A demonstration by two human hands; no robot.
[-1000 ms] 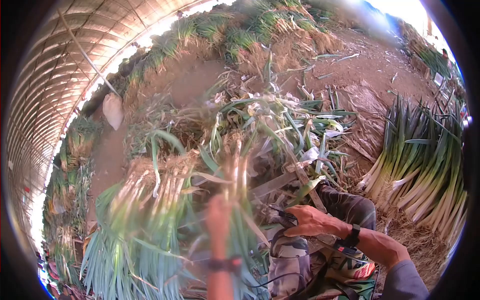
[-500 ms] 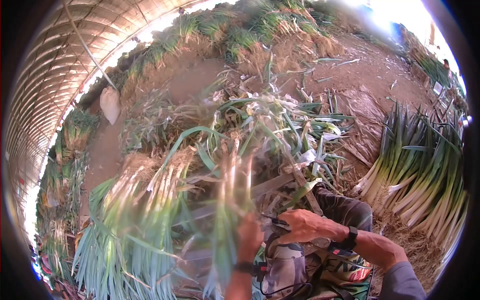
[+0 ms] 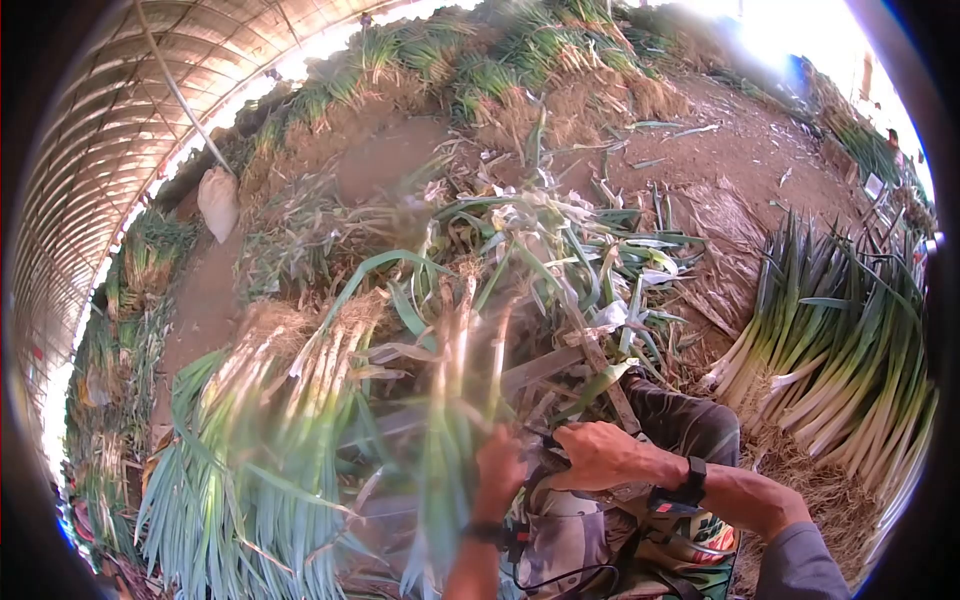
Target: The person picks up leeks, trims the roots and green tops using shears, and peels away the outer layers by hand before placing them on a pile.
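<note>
My left hand (image 3: 501, 466), blurred, is closed around a long green onion (image 3: 499, 365), whose pale root end points up and away from me. Just left of it, more green onions (image 3: 460, 340) lie side by side with roots at the far end. My right hand (image 3: 605, 455) is closed beside the left, its fingers curled round a dark, thin tool (image 3: 548, 438); the tool's exact kind is hard to make out. Both wrists wear dark bands. A large heap of green onions (image 3: 290, 400) lies to the left, leaves toward me.
Trimmed leaves and peelings (image 3: 550, 220) pile up ahead. On the right lies a stack of cleaned green onions (image 3: 820, 350). A pale sack (image 3: 218, 204) hangs from a pole (image 3: 180, 90) at left. Rows of bundles (image 3: 480, 60) line the back under an arched roof.
My right hand has shifted slightly left, closer to my left hand, and its fingers look more curled. The left hand stays nearly in place, with the onion stalk still in it.
</note>
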